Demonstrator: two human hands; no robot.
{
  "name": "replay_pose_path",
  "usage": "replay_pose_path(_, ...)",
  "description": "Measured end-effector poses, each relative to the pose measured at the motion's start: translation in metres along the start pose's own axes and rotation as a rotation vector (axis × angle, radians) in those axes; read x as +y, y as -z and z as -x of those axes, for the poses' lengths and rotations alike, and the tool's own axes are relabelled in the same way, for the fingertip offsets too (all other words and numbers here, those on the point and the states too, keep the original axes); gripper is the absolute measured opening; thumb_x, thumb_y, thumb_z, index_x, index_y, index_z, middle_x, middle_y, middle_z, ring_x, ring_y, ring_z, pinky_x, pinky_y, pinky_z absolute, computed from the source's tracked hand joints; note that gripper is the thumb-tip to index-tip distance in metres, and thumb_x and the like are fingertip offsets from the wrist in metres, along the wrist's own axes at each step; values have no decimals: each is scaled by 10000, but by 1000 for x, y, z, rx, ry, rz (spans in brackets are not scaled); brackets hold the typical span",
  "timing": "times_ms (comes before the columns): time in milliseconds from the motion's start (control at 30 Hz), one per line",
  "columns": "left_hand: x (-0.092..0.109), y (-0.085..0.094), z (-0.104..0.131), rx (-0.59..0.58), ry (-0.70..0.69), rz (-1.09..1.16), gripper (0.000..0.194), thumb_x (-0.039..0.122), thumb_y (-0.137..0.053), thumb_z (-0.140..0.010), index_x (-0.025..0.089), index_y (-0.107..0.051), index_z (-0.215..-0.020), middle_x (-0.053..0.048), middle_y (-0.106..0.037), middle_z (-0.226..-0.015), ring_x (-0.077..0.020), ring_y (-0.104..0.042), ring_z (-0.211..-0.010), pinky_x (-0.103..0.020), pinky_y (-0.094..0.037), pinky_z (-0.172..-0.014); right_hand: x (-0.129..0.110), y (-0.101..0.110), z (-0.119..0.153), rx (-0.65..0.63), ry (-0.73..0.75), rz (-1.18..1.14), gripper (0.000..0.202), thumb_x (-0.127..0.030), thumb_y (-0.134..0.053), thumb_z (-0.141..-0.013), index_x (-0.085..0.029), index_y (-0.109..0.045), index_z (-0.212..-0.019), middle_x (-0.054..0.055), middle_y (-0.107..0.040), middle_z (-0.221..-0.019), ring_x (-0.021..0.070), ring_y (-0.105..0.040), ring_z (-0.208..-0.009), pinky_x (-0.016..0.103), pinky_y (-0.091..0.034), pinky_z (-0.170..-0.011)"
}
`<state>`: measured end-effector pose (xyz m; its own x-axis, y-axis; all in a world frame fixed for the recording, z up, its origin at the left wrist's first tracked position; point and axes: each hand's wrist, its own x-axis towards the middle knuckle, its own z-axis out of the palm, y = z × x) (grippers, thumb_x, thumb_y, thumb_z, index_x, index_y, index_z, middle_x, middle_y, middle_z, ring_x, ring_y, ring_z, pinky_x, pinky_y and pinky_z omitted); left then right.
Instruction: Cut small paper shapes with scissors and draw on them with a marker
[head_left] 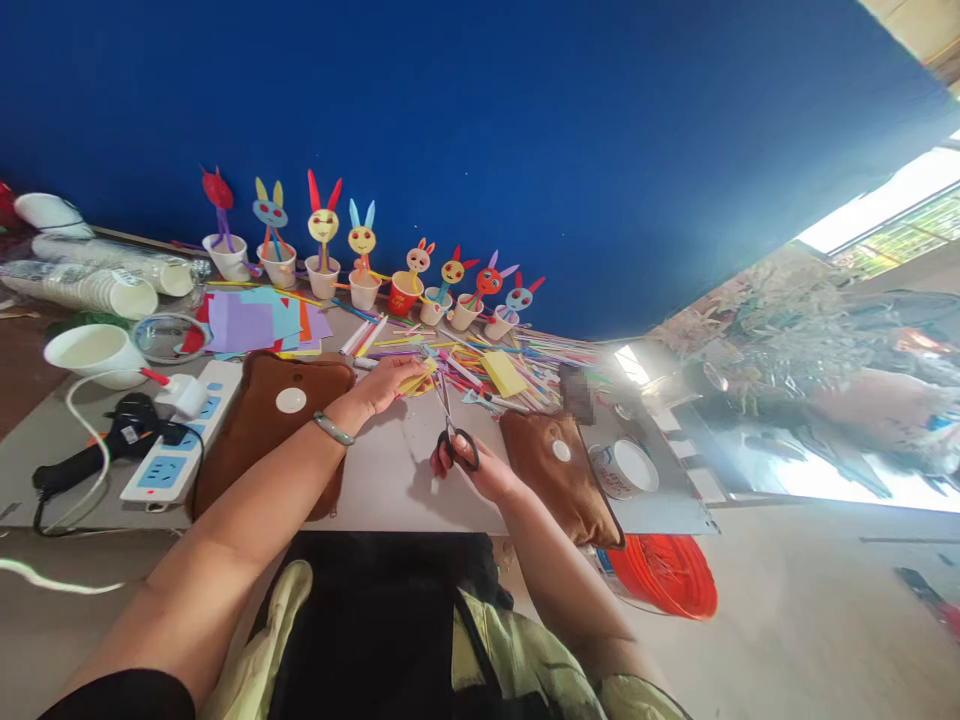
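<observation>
My left hand (386, 383) is closed on a piece of yellow paper (420, 381), held above the middle of the table. In my right hand (480, 468) is a pair of scissors (454, 447) with black handles, my fingers through the loops. The scissor blades point up and away from me, close beside the yellow paper; whether they touch it I cannot tell. Behind both hands lies a spread of coloured sticks and pipe cleaners (465, 365). A yellow pad of paper (503, 373) rests among them.
Paper cups with rabbit-faced figures (323, 275) line the blue wall. Brown cushions (262, 440) lie on either side of my hands. At left are a power strip (180, 440), a black glue gun (105, 455) and stacked cups (97, 285). A red bucket (667, 575) stands below right.
</observation>
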<state>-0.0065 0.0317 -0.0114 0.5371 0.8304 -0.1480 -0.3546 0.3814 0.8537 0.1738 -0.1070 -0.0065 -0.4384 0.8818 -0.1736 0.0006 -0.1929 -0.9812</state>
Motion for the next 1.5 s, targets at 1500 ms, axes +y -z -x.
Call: replay_pose_path(1500, 6, -4, 12, -263, 58, -208, 449, 533, -846, -616, 137, -644, -677, -46, -684, -696, -138, -615, -674, -285, -433, -702, -12, -8, 0, 71, 37, -255, 657, -838, -442, -814, -225, -460, -577, 7, -520, -569, 148, -419, -550, 315, -301, -608)
